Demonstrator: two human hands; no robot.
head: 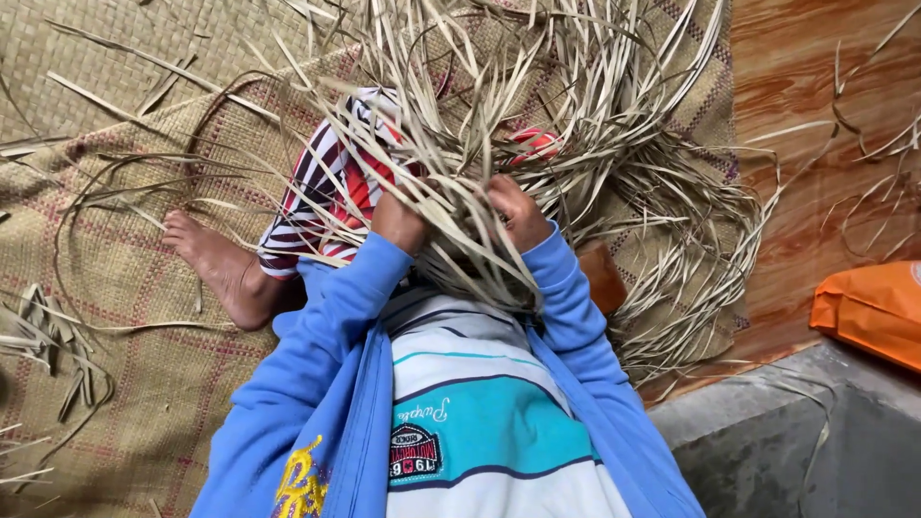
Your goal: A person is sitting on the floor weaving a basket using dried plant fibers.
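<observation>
At the centre of the frame a dense bundle of dried leaf strips rose from a tight dark gathered part just above the person's chest and fanned out toward the upper edge and the right. The left hand and the right hand sat close together at the base of that fan, each closed around strips, the fingers curled in and clamped on the material, though the fingertips themselves were buried among the strands. Judging by this, the gathered section low in the bundle looked worked together already, while most of the length was still loose and unordered, so the work seemed at an early or middle stage; whether any real weave existed there could not be made out. Blue sleeves ran down from both hands to the bottom of the frame over a striped shirt. Left of centre a bare foot rested on a woven mat, with striped red cloth over the knee beside it. Scattered loose strips lay at the left edge. To the right was a wooden floor, an orange bag and a grey concrete step.
</observation>
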